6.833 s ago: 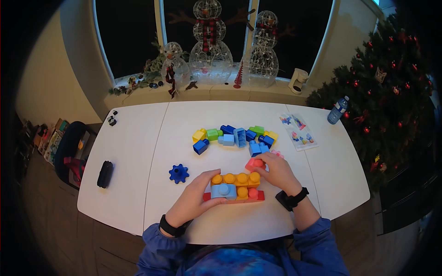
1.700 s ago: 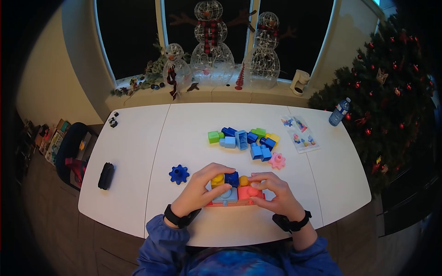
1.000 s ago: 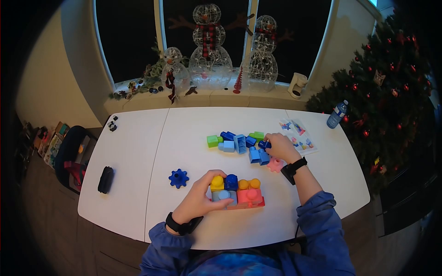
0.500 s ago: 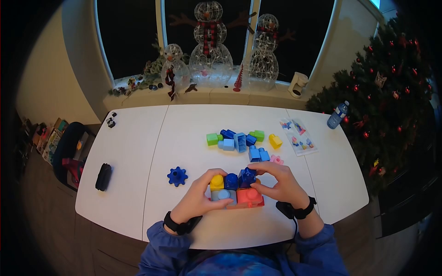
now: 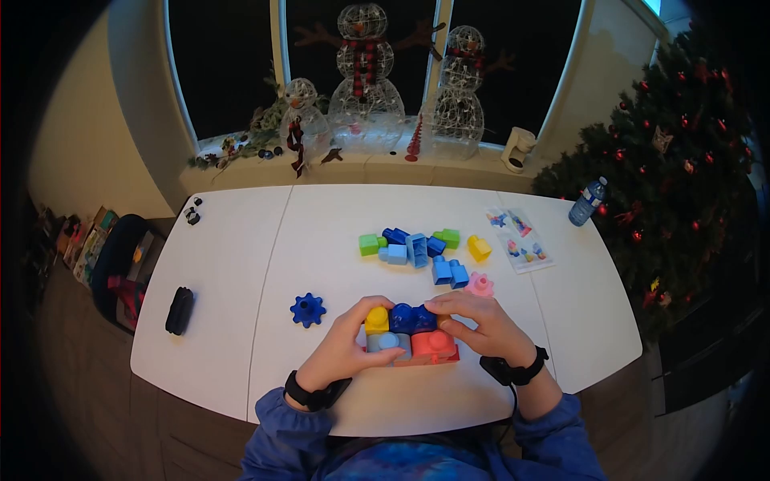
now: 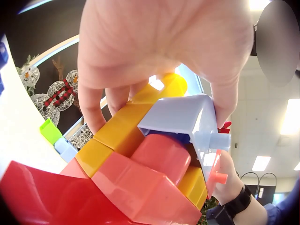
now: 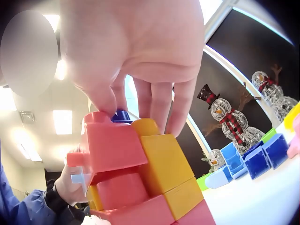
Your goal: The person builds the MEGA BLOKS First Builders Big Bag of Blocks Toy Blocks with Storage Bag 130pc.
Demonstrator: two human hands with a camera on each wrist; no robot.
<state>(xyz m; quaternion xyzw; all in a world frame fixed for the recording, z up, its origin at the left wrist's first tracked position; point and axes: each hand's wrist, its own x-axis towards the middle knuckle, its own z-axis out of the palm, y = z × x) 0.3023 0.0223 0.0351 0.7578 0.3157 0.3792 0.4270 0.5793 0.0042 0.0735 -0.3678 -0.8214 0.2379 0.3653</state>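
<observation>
Before the person stands a stack of toy building blocks. Its upper row has a yellow block (image 5: 377, 321), a dark blue block (image 5: 401, 319) and a second dark blue block (image 5: 424, 321), side by side. In front of them sit a light blue piece (image 5: 389, 341) and a coral piece (image 5: 434, 345). The left hand (image 5: 340, 346) grips the stack's left end, thumb on the light blue piece, fingers behind. The right hand (image 5: 491, 327) pinches the second dark blue block, mostly hidden in the right wrist view. Orange blocks (image 7: 167, 157) show beneath the upper row.
Loose green and blue blocks (image 5: 417, 250) lie behind the stack, with a yellow block (image 5: 479, 248) and a pink gear-shaped piece (image 5: 480, 284). A dark blue gear-shaped piece (image 5: 308, 309) lies left. Farther off are a picture sheet (image 5: 521, 240), a water bottle (image 5: 588, 201) and a black case (image 5: 180, 310).
Yellow, dark blue and coral pieces have joined the stack. The right hand took a dark blue block from the loose ones and lowered it beside the first. The left hand stays on the stack.
</observation>
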